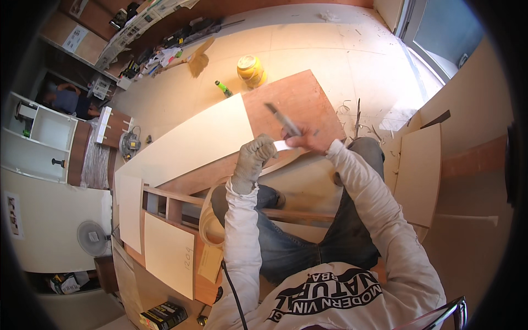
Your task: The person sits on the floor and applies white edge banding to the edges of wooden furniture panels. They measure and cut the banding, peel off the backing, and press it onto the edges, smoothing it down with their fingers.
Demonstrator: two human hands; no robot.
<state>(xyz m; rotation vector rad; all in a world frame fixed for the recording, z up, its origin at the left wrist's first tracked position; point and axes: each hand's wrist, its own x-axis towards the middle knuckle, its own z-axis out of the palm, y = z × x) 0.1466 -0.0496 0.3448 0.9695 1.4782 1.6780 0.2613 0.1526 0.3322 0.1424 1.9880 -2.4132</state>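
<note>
Left grip (pixel 253 156) holds white strip (pixel 282 146); shirt (pixel 324 301) is lettered.

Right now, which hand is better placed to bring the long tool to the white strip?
Right hand, probably: it holds the long tool, while the gloved left hand seems to grip the white strip.

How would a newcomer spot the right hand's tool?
Find the large brown board partly covered by a cream panel. By its bare end, the ungloved right hand grips a slim grey tool, blurred. Its dark tip sets it apart from the bright white strip just below.
</note>
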